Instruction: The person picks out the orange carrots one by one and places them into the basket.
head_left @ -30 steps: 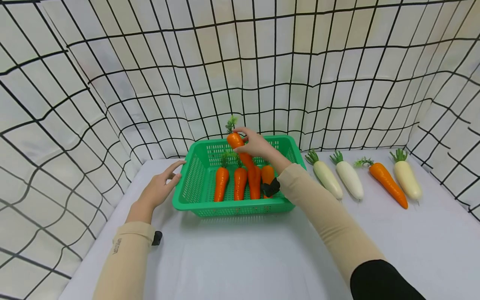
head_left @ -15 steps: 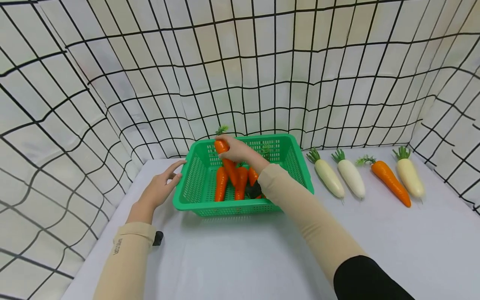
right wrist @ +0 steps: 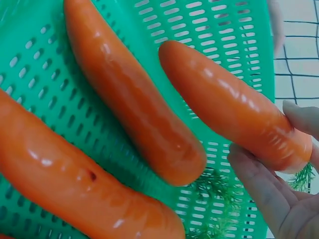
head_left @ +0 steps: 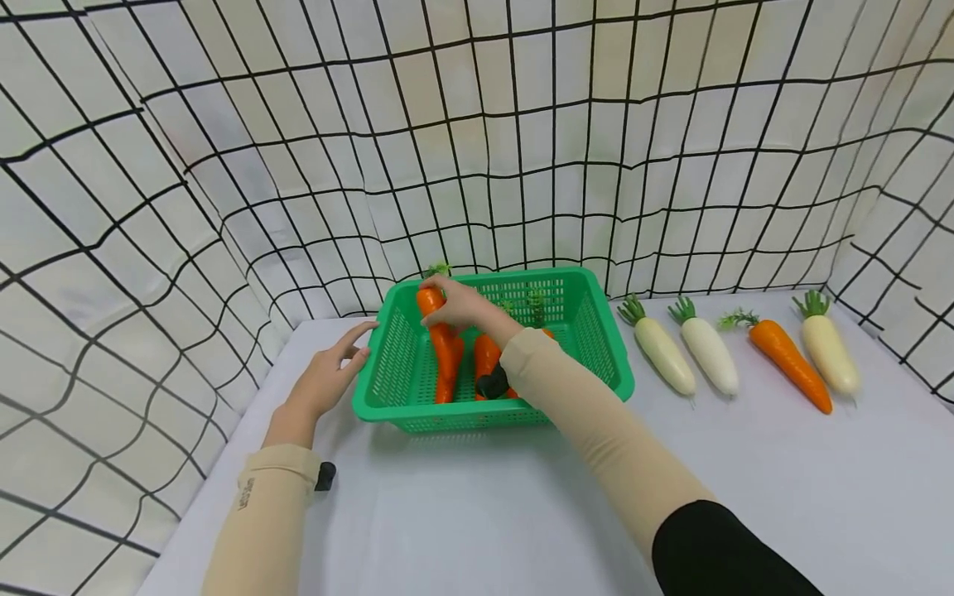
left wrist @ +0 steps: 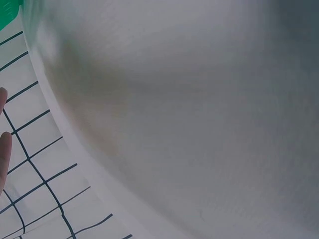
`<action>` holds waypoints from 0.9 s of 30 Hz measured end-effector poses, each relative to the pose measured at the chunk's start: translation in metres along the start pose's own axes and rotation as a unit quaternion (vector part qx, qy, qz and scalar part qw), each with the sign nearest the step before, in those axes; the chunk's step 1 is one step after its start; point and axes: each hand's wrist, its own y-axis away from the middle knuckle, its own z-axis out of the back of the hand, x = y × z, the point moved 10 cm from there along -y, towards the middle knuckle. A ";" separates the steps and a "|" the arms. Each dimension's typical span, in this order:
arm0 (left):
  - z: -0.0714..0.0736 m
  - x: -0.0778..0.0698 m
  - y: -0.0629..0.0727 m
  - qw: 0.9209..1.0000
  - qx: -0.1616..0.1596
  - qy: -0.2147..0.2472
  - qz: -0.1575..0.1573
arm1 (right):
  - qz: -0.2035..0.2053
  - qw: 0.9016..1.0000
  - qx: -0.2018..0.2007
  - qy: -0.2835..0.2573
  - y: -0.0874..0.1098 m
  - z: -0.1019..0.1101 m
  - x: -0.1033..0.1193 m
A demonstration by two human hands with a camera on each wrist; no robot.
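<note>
A green perforated basket (head_left: pixel 622 389) stands on the white table with several orange carrots in it, among them a carrot (head_left: pixel 487 352) partly behind my right wrist. My right hand (head_left: pixel 464 306) grips another carrot (head_left: pixel 430 303) by its thick top end, over the basket's left side. In the right wrist view this held carrot (right wrist: pixel 224 99) slants, tip apart from the carrot (right wrist: pixel 134 94) lying beside it; thumb and fingers are on opposite sides of it. At the basket's left rim my left hand (head_left: pixel 325 379) rests with loosely bent fingers, its fingertips touching or very near the rim.
To the right of the basket lie two white radishes (head_left: pixel 663 356) (head_left: pixel 708 356), a single carrot (head_left: pixel 790 364) and another white radish (head_left: pixel 831 354). A black wire grid (head_left: pixel 514 165) before white cloth closes off the back and sides of the table.
My right hand has carried the gripped carrot leftward and lower, from over the basket's middle to above the leftmost carrot. My left hand stays by the rim.
</note>
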 end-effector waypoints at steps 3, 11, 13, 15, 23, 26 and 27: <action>0.001 -0.001 -0.001 1.000 0.000 -0.001 -0.002 | -0.005 1.000 -0.001 0.031 -0.001 -0.004 -0.002; -0.001 0.002 -0.001 1.000 0.000 -0.001 -0.001 | -0.009 0.991 -0.005 0.133 -0.003 -0.013 -0.006; 0.000 0.002 0.000 1.000 0.000 0.001 -0.001 | -0.015 0.987 0.002 0.159 -0.004 -0.015 -0.007; 0.000 0.002 0.000 1.000 -0.001 0.003 -0.003 | -0.026 0.984 0.013 0.178 -0.005 -0.017 -0.009; 0.000 0.002 0.000 1.000 -0.005 -0.001 0.001 | -0.063 0.962 0.072 0.257 -0.005 -0.028 -0.023; 0.000 0.001 0.000 1.000 -0.006 0.001 0.003 | -0.079 0.951 0.103 0.281 -0.004 -0.032 -0.029; 0.000 0.001 0.000 1.000 -0.006 0.001 0.002 | -0.082 0.949 0.110 0.284 -0.003 -0.033 -0.031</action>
